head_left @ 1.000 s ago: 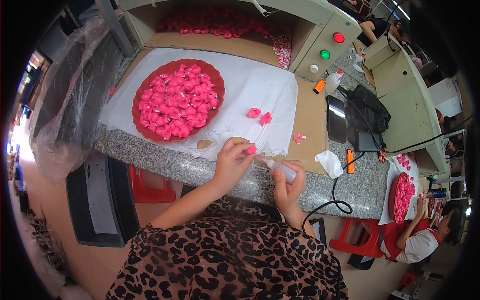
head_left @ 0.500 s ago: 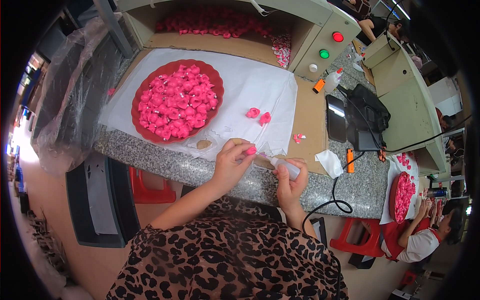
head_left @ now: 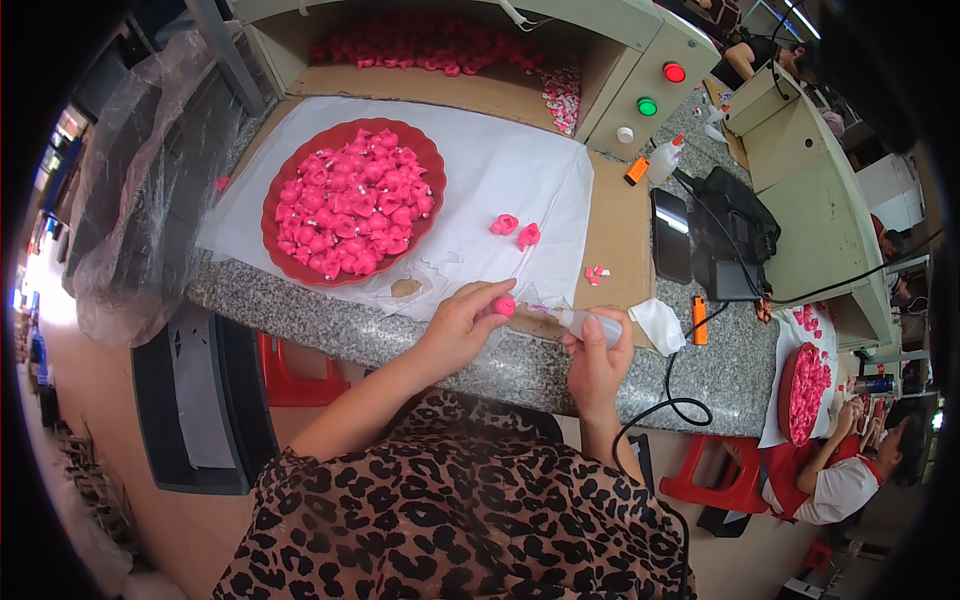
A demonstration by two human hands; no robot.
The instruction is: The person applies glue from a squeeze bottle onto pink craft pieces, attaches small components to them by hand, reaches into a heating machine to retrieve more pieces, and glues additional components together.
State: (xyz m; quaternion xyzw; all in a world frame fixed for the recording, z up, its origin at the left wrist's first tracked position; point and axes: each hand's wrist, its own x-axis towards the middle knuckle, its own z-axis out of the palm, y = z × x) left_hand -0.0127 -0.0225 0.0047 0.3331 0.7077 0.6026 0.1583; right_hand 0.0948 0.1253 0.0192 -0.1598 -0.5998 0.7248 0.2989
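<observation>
Between the thumb and fingers of my left hand is a small pink piece, rounded like a flower bud. My right hand wraps round a small translucent squeeze bottle, its tip pointing left toward the pink piece but apart from it. Two more pink pieces lie on the white sheet just beyond my hands. At the left on that sheet stands a red scalloped tray, heaped with many similar pink pieces.
Behind the sheet is a beige open-fronted box with buttons, holding more pink pieces. To the right lie a phone, a black bag, an orange lighter and a loose black cable. A co-worker sits far right.
My right hand has drawn the bottle to the right, away from the pink piece. My left hand has turned slightly, fingers more extended, still pinching the piece.
</observation>
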